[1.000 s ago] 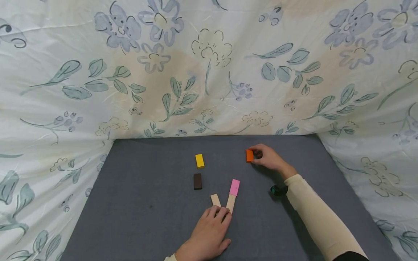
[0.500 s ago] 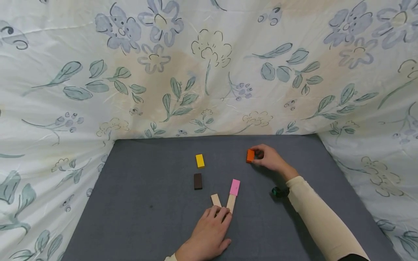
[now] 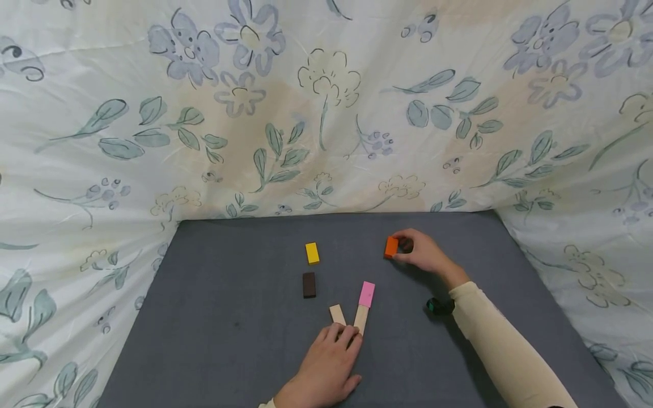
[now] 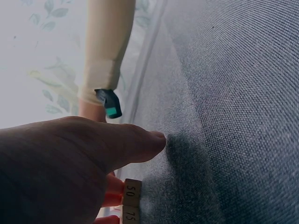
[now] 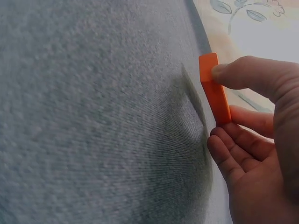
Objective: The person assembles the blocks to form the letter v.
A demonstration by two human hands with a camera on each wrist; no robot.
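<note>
My right hand pinches an orange block between thumb and fingertips at the back right; whether the block touches the cloth I cannot tell. In the right wrist view the thumb presses one end of this orange block. My left hand rests its fingertips on plain wooden blocks, its thumb held apart. A left wooden block and a right wooden block stick out beyond the fingers in a V. A pink block adjoins the right one. Blocks marked 50 and 75 show beside the left fingers.
A yellow block and a dark brown block lie left of centre on the grey cloth. Floral fabric hangs behind and along both sides. A dark device is at the right wrist.
Almost nothing moves. The right hand and orange block shift very slightly to the right; the left hand and the other blocks stay in place.
</note>
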